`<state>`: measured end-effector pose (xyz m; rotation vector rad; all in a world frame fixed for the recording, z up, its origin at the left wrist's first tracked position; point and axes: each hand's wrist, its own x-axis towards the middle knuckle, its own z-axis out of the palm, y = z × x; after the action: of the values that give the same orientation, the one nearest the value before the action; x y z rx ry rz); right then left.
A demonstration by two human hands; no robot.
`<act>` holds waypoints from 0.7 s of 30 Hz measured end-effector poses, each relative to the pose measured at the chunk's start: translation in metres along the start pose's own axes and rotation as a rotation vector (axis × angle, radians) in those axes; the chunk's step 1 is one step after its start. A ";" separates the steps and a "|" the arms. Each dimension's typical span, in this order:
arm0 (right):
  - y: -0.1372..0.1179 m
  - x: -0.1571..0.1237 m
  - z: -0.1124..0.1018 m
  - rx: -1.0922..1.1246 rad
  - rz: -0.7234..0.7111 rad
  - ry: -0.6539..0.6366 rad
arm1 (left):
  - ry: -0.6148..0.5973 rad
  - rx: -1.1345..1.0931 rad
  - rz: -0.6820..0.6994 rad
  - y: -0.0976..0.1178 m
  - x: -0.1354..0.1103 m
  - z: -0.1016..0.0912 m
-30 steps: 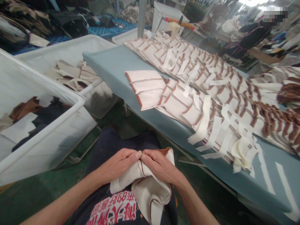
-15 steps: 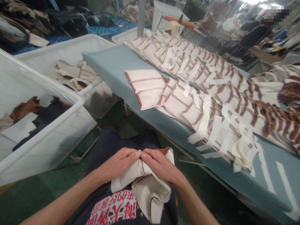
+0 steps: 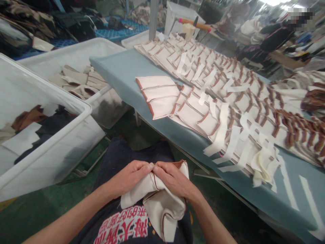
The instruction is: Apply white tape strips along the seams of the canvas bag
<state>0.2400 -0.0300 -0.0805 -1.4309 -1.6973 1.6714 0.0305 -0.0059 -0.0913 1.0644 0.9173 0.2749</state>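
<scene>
One long blue-grey bench (image 3: 114, 73) fills the right side, running from far left to near right. Two white bins stand at its left: the near bin (image 3: 83, 142) holds brown and dark cloth with a white sheet (image 3: 21, 139) on top, and the far bin (image 3: 105, 40) holds beige cloth (image 3: 76, 79).

Cream pieces with brown edges lie overlapped along the bench in a far row (image 3: 162, 54) and a near row (image 3: 189, 117). The person's dark clothing (image 3: 134, 152) shows at the near middle, with pink characters (image 3: 124, 223) printed across it.

Against that clothing, left of the bench's near edge, is the cream cloth (image 3: 167, 203), crumpled, its lower folds hanging toward the near side and brown seams curving through it. Both hands grip its top edge. The left hand (image 3: 133, 176) is closed on it, the thumb lying along the top; the right hand (image 3: 175, 178) is closed on it too, and the two thumb tips meet or nearly meet. A brown-edged corner sticks out beyond the right hand.

An orange rod (image 3: 194, 25) sits past the bench's far end. Pale strips (image 3: 220, 132) lie across both rows, and two narrow strips (image 3: 288, 183) rest on the bench surface at the near right.
</scene>
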 end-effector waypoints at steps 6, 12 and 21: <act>0.002 0.000 0.001 0.005 -0.003 -0.003 | 0.002 -0.008 -0.010 -0.001 -0.001 0.001; 0.001 0.000 0.000 0.012 -0.002 -0.007 | -0.003 -0.018 -0.004 0.000 -0.002 0.001; 0.001 0.000 0.002 0.015 0.013 -0.003 | 0.007 -0.030 0.002 -0.006 -0.001 0.000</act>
<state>0.2384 -0.0314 -0.0824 -1.4369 -1.6775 1.6906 0.0281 -0.0094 -0.0955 1.0374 0.9153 0.2936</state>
